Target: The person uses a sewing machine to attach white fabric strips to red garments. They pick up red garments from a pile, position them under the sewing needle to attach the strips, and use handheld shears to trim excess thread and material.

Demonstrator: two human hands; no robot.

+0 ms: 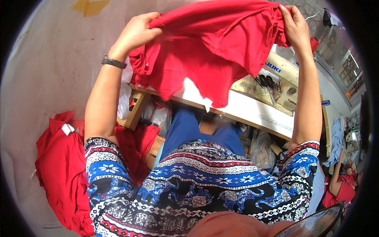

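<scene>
A red garment (213,43) of soft cloth is held up between my two hands, spread over the sewing table. My left hand (138,33) grips its upper left edge, fingers closed round the cloth. At its upper right, my right hand (295,27) pinches a bunched part, with the thumb on top. The cloth sags in folds, and its lower corners hang over the table's front edge. Behind it, a cream sewing machine (286,71) is partly hidden. Scissors (268,85) with dark handles lie on the machine's base.
More red garments (59,173) are heaped at my left. The white tabletop (252,108) has a wooden edge; plastic bags (263,152) sit below. A red thread cone (314,44) stands beyond my right wrist. At far right another person's arm (336,177) shows near blue cloth (334,138).
</scene>
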